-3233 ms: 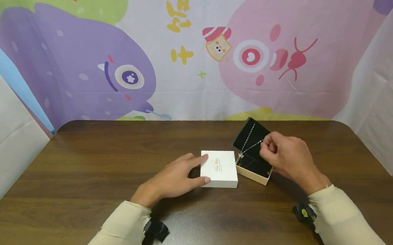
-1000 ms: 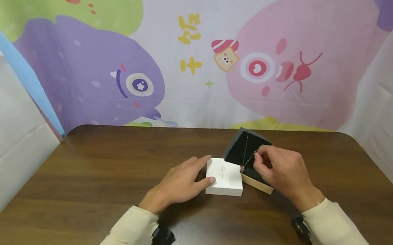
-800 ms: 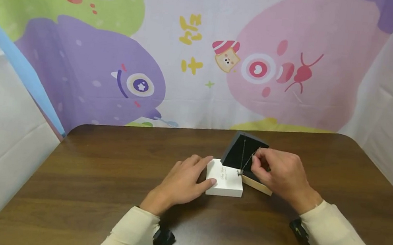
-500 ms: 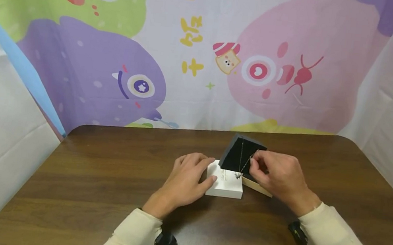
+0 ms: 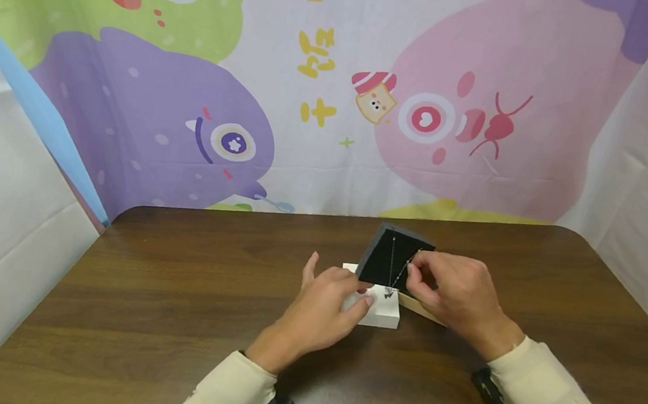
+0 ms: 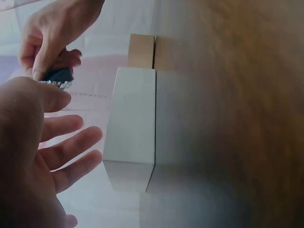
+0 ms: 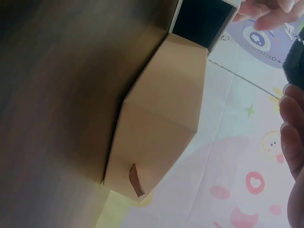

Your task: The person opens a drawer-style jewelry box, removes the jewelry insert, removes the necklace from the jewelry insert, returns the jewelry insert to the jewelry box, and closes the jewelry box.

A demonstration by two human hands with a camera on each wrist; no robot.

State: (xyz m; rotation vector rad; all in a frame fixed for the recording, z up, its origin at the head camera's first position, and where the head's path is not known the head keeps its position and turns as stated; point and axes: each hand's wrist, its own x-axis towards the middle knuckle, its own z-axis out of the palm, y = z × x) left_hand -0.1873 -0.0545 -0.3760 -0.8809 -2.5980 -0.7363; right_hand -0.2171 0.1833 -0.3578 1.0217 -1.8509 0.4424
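My right hand (image 5: 463, 292) pinches a black padded insert (image 5: 374, 260) at its right edge, holding it tilted up above the boxes. A thin silver necklace (image 5: 392, 258) hangs across the insert, its small pendant (image 5: 388, 294) dangling below the lower edge. Under them lies a white box sleeve (image 5: 380, 314) with gold lettering on top; its dark open end (image 7: 202, 19) shows in the right wrist view. My left hand (image 5: 321, 310) hovers over the sleeve with fingers spread and fingertips close to the insert's lower left corner.
Beside the sleeve stands a tan box drawer (image 5: 422, 309), partly behind my right hand. A brown ribbon tab (image 7: 136, 180) sticks out of its end. Both rest on the brown wooden table (image 5: 172, 291), backed by a cartoon-printed cloth (image 5: 310, 167).
The insert with its necklace has come up out of the drawer and moved left over the sleeve in my right hand. My left hand has left the sleeve's edge and shifted right toward the insert.
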